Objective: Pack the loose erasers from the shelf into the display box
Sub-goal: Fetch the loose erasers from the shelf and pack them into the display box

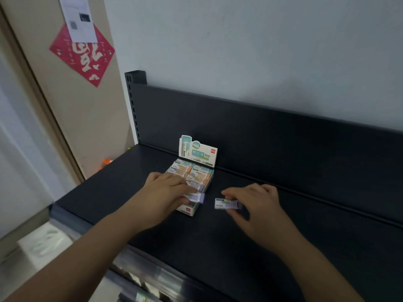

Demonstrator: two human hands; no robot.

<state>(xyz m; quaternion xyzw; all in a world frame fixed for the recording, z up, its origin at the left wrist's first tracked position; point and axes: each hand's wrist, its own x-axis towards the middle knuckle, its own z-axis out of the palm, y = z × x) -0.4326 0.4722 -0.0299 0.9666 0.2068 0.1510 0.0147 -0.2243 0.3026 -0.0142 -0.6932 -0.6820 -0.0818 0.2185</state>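
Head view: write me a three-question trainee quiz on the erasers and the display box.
1. True or false: the right hand holds the right-hand eraser outside the display box, to its right.
2. Pick one: the left hand holds the left-hand eraser at the box's A) front end, B) back header card, C) underside.
3. Fill in: the box stands on a dark ___.
Key: 1 true; 2 A; 3 shelf.
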